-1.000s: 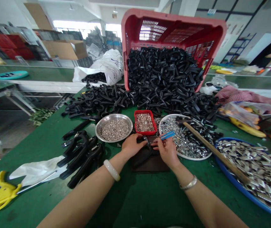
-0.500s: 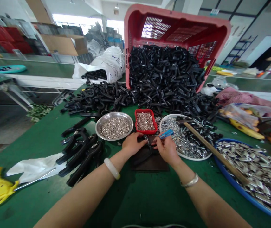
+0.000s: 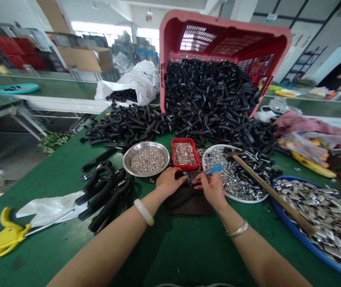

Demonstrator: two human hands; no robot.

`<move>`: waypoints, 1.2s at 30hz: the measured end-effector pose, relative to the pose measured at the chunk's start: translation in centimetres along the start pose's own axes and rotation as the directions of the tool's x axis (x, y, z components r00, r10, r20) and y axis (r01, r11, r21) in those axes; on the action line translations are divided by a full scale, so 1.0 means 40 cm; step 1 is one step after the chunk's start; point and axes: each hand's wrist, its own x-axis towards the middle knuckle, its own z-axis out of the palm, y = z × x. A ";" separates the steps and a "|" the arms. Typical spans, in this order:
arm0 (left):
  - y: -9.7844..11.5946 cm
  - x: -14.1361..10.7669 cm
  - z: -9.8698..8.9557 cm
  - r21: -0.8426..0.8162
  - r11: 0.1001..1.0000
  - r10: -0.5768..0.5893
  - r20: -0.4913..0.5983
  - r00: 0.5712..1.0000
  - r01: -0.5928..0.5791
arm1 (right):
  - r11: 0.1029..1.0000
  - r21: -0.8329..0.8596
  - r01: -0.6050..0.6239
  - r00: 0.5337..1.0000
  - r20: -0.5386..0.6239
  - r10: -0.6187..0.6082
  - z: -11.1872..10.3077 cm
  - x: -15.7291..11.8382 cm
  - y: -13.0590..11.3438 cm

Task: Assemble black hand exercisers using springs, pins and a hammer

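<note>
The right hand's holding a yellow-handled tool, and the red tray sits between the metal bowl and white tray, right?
The colour's wrong: the head view shows the right hand holding a blue-handled tool. The red tray does sit between the metal bowl and white tray.

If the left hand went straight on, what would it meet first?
First the black part right by the left hand; beyond that, probably the red tray, though depth is unclear.

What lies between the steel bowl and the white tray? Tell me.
In the head view, the red box of small metal pieces, then loose metal bits beside it.
</note>
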 end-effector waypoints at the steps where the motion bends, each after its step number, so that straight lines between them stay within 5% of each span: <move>1: -0.001 0.000 0.002 0.003 1.000 0.000 -0.004 1.000 0.000 | 0.999 -0.039 0.029 1.000 -0.010 -0.029 0.000 -0.003 0.000; 6: -0.001 0.001 0.004 0.006 1.000 -0.011 -0.010 1.000 0.011 | 0.931 -0.317 0.183 0.983 0.050 -0.176 0.003 -0.009 -0.014; 11: 0.003 -0.003 0.000 -0.014 1.000 -0.021 -0.010 1.000 0.021 | 0.569 -0.694 0.441 0.892 0.274 -0.359 0.031 0.001 -0.042; 13: 0.005 -0.004 0.001 -0.015 0.999 -0.031 -0.014 0.999 0.031 | 0.632 -0.672 0.386 0.919 0.222 -0.325 0.035 0.011 -0.044; 17: 0.003 -0.001 0.002 -0.013 1.000 -0.026 -0.033 0.999 0.025 | 0.939 -0.332 0.089 0.995 0.070 -0.070 0.022 0.017 -0.039; 19: 0.002 0.002 0.001 -0.008 0.999 -0.031 -0.026 0.999 0.031 | 0.976 -0.215 0.044 0.995 0.092 -0.024 0.017 0.010 -0.047; 22: 0.005 -0.001 -0.002 0.023 0.999 -0.034 -0.008 0.999 0.034 | 0.978 -0.148 0.150 0.980 0.156 -0.126 0.017 0.018 -0.080; 25: 0.022 -0.022 -0.002 0.128 0.992 0.008 -0.048 0.999 -0.002 | 0.952 -0.226 0.206 0.978 0.075 -0.194 0.019 0.086 -0.113; 27: 0.036 -0.039 -0.005 0.216 0.975 0.082 -0.108 0.991 -0.057 | 0.854 -0.487 0.184 0.982 0.052 -0.182 0.014 0.154 -0.123; 29: 0.046 -0.045 -0.023 0.286 0.950 0.177 -0.154 0.972 -0.128 | 0.595 -0.789 0.152 0.988 0.117 -0.097 0.008 0.216 -0.122; 31: 0.042 -0.031 -0.059 0.350 0.928 0.204 -0.184 0.962 -0.130 | 0.377 -0.914 0.152 0.986 0.168 0.010 0.005 0.257 -0.120; 34: 0.009 0.025 -0.134 0.457 0.884 -0.019 -0.169 0.985 0.095 | 0.310 -0.934 0.178 0.975 0.211 0.076 0.023 0.271 -0.127; 36: -0.022 0.065 -0.173 0.509 0.834 -0.232 -0.032 0.972 0.215 | 0.296 -0.926 0.233 0.961 0.265 0.073 0.059 0.259 -0.141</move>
